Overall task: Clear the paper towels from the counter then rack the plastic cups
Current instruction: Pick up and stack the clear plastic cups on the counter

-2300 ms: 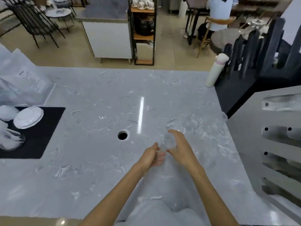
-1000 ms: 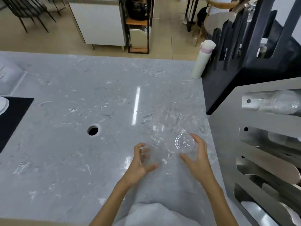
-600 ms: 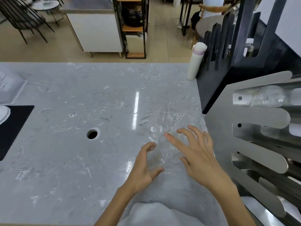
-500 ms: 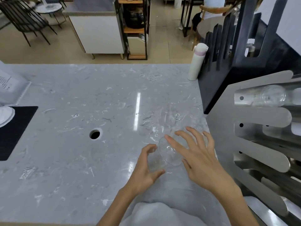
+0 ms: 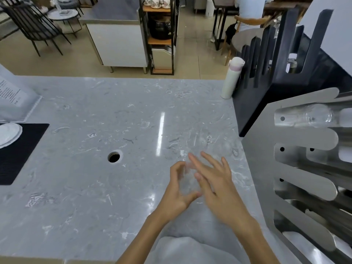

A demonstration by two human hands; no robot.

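A clear plastic cup [image 5: 187, 181] is held just above the grey marble counter [image 5: 95, 187], between my two hands. My left hand [image 5: 178, 193] curls around its left side, thumb and fingers closed on it. My right hand [image 5: 217, 185] lies against the cup's right side with fingers spread and straight, slightly blurred. Several more clear cups [image 5: 202, 139] stand on the counter just beyond my hands, hard to make out. At the right stands the steel cup rack [image 5: 304, 136], with one clear cup [image 5: 318, 116] lying in its top slot. I see no paper towels.
A white bottle with a pink band [image 5: 233, 79] stands at the counter's far right, by a black slotted rack [image 5: 282, 77]. A round hole [image 5: 114, 156] is in the counter. A black mat [image 5: 21, 149] with a white lid [image 5: 7, 133] lies at left.
My right hand, which held a cup upside down by its base a second ago, now rests open against a cup. My left hand has closed on that cup. Both hands came slightly nearer me.
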